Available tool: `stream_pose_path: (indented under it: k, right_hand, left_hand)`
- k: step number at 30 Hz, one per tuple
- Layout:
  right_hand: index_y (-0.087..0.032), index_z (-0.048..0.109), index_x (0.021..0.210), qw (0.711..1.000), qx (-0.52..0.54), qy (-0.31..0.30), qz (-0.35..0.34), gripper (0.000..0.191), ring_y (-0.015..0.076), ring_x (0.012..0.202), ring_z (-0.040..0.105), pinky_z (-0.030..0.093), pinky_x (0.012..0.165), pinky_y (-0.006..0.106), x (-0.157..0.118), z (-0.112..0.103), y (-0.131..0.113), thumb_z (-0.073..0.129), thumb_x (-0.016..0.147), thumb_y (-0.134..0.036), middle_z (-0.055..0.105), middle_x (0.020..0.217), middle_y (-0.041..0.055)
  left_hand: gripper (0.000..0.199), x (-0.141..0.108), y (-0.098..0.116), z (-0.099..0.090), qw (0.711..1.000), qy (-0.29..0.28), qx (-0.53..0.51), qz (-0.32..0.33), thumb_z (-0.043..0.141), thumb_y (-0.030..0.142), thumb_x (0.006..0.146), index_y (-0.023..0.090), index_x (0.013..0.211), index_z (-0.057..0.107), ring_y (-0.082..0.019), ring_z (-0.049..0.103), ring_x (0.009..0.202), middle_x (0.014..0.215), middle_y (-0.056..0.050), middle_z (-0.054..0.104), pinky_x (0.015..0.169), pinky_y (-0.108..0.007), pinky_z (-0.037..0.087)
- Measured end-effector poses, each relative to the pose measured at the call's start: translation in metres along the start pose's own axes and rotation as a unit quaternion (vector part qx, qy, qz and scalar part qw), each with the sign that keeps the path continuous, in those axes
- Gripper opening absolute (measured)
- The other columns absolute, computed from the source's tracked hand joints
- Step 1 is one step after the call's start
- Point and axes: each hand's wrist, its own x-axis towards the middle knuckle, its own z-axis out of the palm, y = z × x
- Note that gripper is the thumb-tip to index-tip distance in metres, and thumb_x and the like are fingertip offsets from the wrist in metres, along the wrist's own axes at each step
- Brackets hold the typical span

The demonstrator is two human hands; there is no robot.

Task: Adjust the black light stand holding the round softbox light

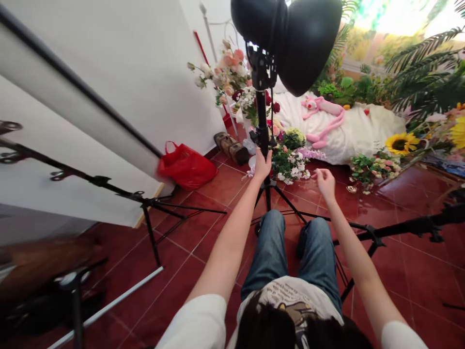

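Observation:
A black light stand rises in front of me, its tripod legs spread on the floor around my feet. My left hand is closed around its pole, low down, above the legs. At the top sits a large black lamp head, with a cable hanging beside the pole. To the right of the stand, my right hand hovers in the air, fingers loosely curled and slightly apart, with nothing visible in them. White artificial flowers lie just beyond it.
A red bag and another black stand are at left, with a pale rod on the tiles. A black pole crosses at right. Farther back, a pink plush toy rests on white cloth beside a sunflower.

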Motion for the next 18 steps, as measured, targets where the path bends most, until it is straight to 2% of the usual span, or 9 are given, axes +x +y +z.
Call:
stream_pose_path:
  k: [2, 4, 6, 8, 12, 18]
  right_hand:
    - [-0.018, 0.065, 0.081, 0.994, -0.035, -0.103, -0.026, 0.042, 0.0152, 0.065, 0.063, 0.049, 0.062, 0.026, 0.015, 0.049, -0.014, 0.053, 0.083, -0.058, 0.070, 0.072, 0.0041]
    - [-0.018, 0.068, 0.076, 0.983, -0.055, -0.175, -0.016, 0.045, 0.0147, 0.065, 0.063, 0.049, 0.063, 0.025, 0.031, 0.092, -0.025, 0.052, 0.085, -0.059, 0.071, 0.071, 0.0037]
    - [-0.017, 0.068, 0.070, 0.976, -0.065, -0.206, 0.025, 0.047, 0.0135, 0.061, 0.062, 0.048, 0.062, 0.024, 0.047, 0.125, -0.033, 0.054, 0.085, -0.060, 0.069, 0.068, 0.0039]
    - [-0.017, 0.066, 0.064, 0.973, -0.060, -0.212, 0.073, 0.048, 0.0125, 0.057, 0.060, 0.048, 0.059, 0.024, 0.060, 0.149, -0.039, 0.058, 0.084, -0.060, 0.067, 0.062, 0.0041]
    - [-0.017, 0.062, 0.060, 0.973, -0.007, -0.189, 0.131, 0.039, 0.0113, 0.053, 0.058, 0.048, 0.056, 0.022, 0.072, 0.170, -0.050, 0.069, 0.080, -0.050, 0.063, 0.054, 0.0023]
    - [-0.016, 0.060, 0.064, 0.953, 0.090, -0.212, 0.196, 0.022, 0.0101, 0.054, 0.059, 0.047, 0.056, 0.021, 0.076, 0.172, -0.057, 0.068, 0.082, -0.025, 0.064, 0.057, 0.0018]
  left_hand:
    - [0.086, 0.000, -0.001, 0.001, 1.000, 0.006, -0.005, -0.008, 0.043, 0.076, 0.082, 0.009, 0.135, 0.037, -0.030, 0.030, 0.148, 0.150, -0.028, 0.037, 0.124, -0.043, 0.021]
    - [0.083, -0.001, -0.002, 0.002, 1.000, 0.015, -0.010, 0.000, 0.042, 0.075, 0.083, 0.010, 0.134, 0.038, -0.031, 0.032, 0.147, 0.147, -0.027, 0.041, 0.123, -0.045, 0.022]
    - [0.079, -0.001, -0.002, 0.002, 1.000, 0.019, -0.015, 0.014, 0.041, 0.075, 0.083, 0.011, 0.131, 0.040, -0.031, 0.037, 0.144, 0.143, -0.028, 0.045, 0.121, -0.046, 0.026]
    - [0.077, -0.002, -0.002, 0.002, 0.999, 0.022, -0.021, 0.022, 0.042, 0.076, 0.083, 0.012, 0.128, 0.042, -0.032, 0.040, 0.142, 0.138, -0.028, 0.049, 0.119, -0.047, 0.029]
    - [0.075, -0.003, -0.002, 0.001, 0.999, 0.025, -0.032, 0.029, 0.042, 0.076, 0.082, 0.014, 0.123, 0.044, -0.032, 0.043, 0.139, 0.132, -0.026, 0.053, 0.117, -0.048, 0.031]
    - [0.076, -0.003, -0.005, 0.001, 0.999, 0.020, -0.019, 0.028, 0.041, 0.076, 0.083, 0.013, 0.125, 0.043, -0.033, 0.042, 0.140, 0.131, -0.027, 0.052, 0.118, -0.047, 0.030]
